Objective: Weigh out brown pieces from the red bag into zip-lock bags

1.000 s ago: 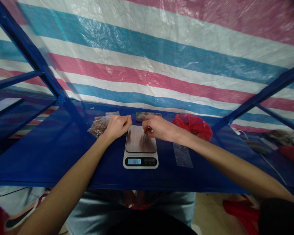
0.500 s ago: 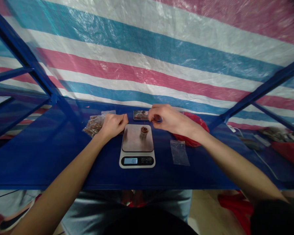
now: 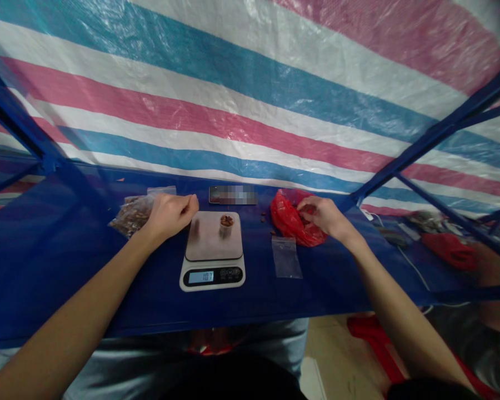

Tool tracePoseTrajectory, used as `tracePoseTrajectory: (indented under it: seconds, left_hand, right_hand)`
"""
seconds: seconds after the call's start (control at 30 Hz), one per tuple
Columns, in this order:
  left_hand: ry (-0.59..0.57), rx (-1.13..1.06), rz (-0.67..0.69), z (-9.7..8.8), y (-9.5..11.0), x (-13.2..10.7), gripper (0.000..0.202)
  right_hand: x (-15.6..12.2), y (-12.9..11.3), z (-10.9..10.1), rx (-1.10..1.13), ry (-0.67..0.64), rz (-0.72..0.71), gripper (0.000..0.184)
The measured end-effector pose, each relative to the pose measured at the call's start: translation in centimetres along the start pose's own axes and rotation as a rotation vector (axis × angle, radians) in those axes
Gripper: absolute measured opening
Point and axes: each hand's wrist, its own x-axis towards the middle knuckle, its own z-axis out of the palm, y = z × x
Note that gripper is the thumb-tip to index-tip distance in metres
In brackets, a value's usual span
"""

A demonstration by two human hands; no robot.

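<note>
My right hand (image 3: 325, 216) reaches into the red bag (image 3: 285, 215); whether its grip holds anything, I cannot tell. My left hand (image 3: 170, 214) curls closed, grip narrow, beside the scale (image 3: 208, 244), where the filled cup (image 3: 225, 230) stands.

Dim light (edges perhaps blurry)

The digital kitchen scale (image 3: 212, 247) shows 2 materials, a smooth, dully reflective metal weighing plate (image 3: 206, 239) over a white plastic body (image 3: 210, 265). The red bag (image 3: 286, 221) is thin, crinkled, shiny plastic, and the flat zip bag (image 3: 286, 260) glossy clear film. The striped tarpaulin (image 3: 233, 111) looks like wrinkled, glossy woven plastic, while the blue tabletop (image 3: 150, 297) is smooth with a faint sheen.
</note>
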Motion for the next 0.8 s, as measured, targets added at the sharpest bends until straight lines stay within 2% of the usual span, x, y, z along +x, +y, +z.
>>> tracePoseTrajectory:
  seconds: [0.1,0.23,0.33,0.4,0.47,0.67,0.8]
  left_hand:
    - [-0.014,0.063,0.026,-0.1,0.2,0.1,0.046]
    - [-0.022,0.056,0.031,-0.1,0.1,0.0,0.046]
    - [-0.028,0.049,0.029,-0.1,0.0,0.0,0.046]
    - [-0.026,0.063,0.027,0.0,-0.1,0.0,0.047]
    - [-0.024,0.073,0.025,0.0,-0.1,0.0,0.048]
    - [-0.038,0.071,0.016,0.1,-0.2,-0.1,0.049]
    - [-0.044,0.072,0.016,0.1,-0.3,-0.1,0.048]
  right_hand:
    - [-0.4,-0.7,0.1,-0.053,-0.003,-0.032,0.028]
    - [-0.7,-4.0,1.2,-0.066,0.066,-0.140,0.028]
    - [-0.5,-5.8,3.4,-0.026,-0.117,-0.226,0.032]
    - [-0.2,-6.1,4.9,-0.036,-0.228,-0.232,0.043]
    - [0.4,-5.9,6.0,-0.056,-0.259,-0.216,0.046]
    - [2.5,-5.4,7.4,-0.105,-0.194,-0.220,0.038]
    - [3.5,-6.0,8.2,-0.124,-0.183,-0.202,0.024]
